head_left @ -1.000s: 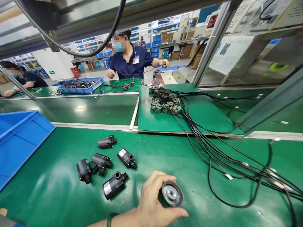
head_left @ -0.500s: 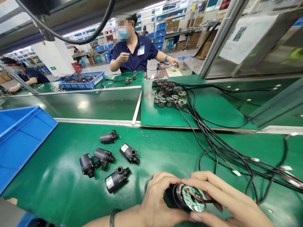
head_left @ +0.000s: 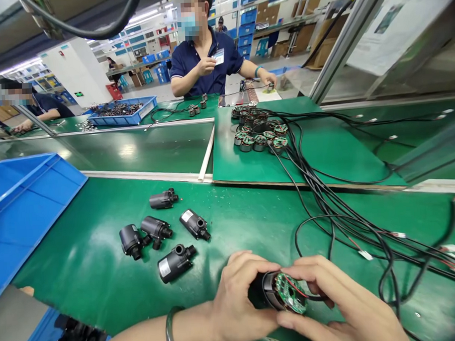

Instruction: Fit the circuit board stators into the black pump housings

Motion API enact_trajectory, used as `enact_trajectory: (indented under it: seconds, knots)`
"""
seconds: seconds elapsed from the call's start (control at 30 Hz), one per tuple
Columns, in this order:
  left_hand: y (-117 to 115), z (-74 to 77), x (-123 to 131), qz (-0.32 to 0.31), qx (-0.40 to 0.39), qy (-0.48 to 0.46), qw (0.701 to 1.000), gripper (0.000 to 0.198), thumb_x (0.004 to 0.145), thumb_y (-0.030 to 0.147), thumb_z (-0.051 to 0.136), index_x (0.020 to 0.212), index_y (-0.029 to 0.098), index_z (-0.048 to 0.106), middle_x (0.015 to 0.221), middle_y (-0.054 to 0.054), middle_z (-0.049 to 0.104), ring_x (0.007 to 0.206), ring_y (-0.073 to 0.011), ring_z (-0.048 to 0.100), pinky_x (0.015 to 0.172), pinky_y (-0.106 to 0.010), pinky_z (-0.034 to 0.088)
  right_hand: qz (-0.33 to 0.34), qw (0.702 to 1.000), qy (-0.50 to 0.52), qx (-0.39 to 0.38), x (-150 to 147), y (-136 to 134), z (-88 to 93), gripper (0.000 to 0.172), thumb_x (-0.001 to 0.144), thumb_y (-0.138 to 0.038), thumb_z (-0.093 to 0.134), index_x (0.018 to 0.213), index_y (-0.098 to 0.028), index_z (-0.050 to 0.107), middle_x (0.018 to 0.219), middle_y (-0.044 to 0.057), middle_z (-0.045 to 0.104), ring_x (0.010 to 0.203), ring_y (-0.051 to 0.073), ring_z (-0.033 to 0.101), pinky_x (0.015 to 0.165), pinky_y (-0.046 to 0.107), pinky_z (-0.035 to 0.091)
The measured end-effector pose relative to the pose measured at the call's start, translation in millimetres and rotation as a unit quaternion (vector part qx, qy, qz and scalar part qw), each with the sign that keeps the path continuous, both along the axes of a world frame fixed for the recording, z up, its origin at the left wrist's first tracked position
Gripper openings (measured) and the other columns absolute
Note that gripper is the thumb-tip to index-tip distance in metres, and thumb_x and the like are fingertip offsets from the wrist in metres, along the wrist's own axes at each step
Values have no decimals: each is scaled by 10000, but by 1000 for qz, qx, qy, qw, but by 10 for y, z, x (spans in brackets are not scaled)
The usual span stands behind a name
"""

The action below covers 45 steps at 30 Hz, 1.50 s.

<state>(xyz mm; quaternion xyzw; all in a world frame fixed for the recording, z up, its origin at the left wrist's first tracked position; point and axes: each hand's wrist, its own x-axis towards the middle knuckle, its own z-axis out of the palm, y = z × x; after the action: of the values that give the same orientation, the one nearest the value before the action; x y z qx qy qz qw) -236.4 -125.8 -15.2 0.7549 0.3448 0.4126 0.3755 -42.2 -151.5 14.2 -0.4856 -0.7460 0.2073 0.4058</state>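
Note:
My left hand (head_left: 237, 302) is wrapped round a black pump housing (head_left: 256, 290), which is mostly hidden by the fingers. At the housing's mouth sits a round motor stator (head_left: 290, 293) with a green circuit board on its face and a red and black lead. My right hand (head_left: 344, 298) grips the stator's rim between thumb and fingers. How deep the stator sits inside the housing I cannot tell. Several black pumps, one of them a pump with a white label (head_left: 176, 263), lie on the green bench to the left of my hands.
Several wired stators (head_left: 259, 142) stand on a raised green board (head_left: 317, 162). Their black cables (head_left: 325, 202) trail across the bench's right side. A blue bin (head_left: 38, 197) stands at left, a blue tray (head_left: 123, 114) of parts behind. A co-worker (head_left: 208, 57) faces me across the bench.
My hands keep hold of the housing and stator, and the circuit board has turned slightly. The view has shifted a little. The co-worker's raised hand is now in front of the badge.

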Motion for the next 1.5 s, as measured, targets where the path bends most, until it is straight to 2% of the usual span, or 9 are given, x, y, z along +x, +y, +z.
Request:
enact_trajectory:
  seconds: [0.27,0.37,0.47,0.57,0.67,0.83,1.1,1.33,1.5]
  knots:
    - [-35,-5,26,13,38,27,999,533,709,229,694,1235,215,608,1010,-63,729,901,-225,723,1007,-432,517,-63,977,-187,76,-83,-79,-19,394,1003,-568,517,925,-184,484,747,21,545,543,126,608,462,214,481]
    - [-14,22,29,-2,38,14,999,470,762,274,687,1222,203,625,1011,-75,733,891,-224,720,981,-419,534,-70,971,-216,76,-93,-91,25,392,1008,-572,504,917,-192,473,740,11,522,507,124,588,433,235,462]
    - [22,60,30,-8,25,11,1000,371,830,369,718,1150,195,650,999,-77,749,887,-220,713,922,-383,553,-8,982,-182,45,-44,-79,81,445,1001,-577,512,1124,-150,516,917,81,598,694,154,684,547,209,550]
    - [44,67,32,3,24,10,1000,373,812,387,763,1100,180,650,968,-73,749,868,-215,709,893,-368,560,52,988,-142,21,35,-62,83,438,1028,-443,505,1381,-185,479,1160,110,604,967,154,708,776,164,585]
    - [39,43,28,-4,25,10,1000,423,793,386,756,1139,181,626,966,-69,751,857,-226,718,937,-411,561,54,992,-110,7,93,-57,29,382,1011,-389,555,1372,-264,536,1158,68,625,978,152,708,837,178,585]
    - [6,14,-14,1,-10,29,1000,632,710,338,810,1268,223,536,1040,-45,762,888,-226,745,1054,-459,525,60,997,-46,-11,101,-8,-1,347,955,-425,656,1272,-289,618,1102,58,665,860,157,722,747,188,613]
    - [-28,2,-59,-24,-49,30,998,558,699,286,819,1188,236,553,1079,-50,774,912,-234,764,1139,-509,448,63,995,-68,24,69,88,192,328,947,-535,645,1123,-259,647,956,26,703,802,134,729,663,148,586]
    - [-8,13,-53,-33,-58,14,998,562,685,222,825,1181,234,560,1119,-55,774,958,-241,766,1154,-518,427,65,995,-66,32,85,73,182,312,952,-495,656,1143,-250,641,961,30,698,798,133,723,661,159,588]
    - [-9,19,-42,-42,-22,9,999,533,701,218,796,1179,232,560,1102,-57,774,962,-237,766,1126,-499,460,93,994,-56,-14,119,60,176,336,882,-468,753,1130,-271,643,966,16,697,827,149,707,663,187,598]
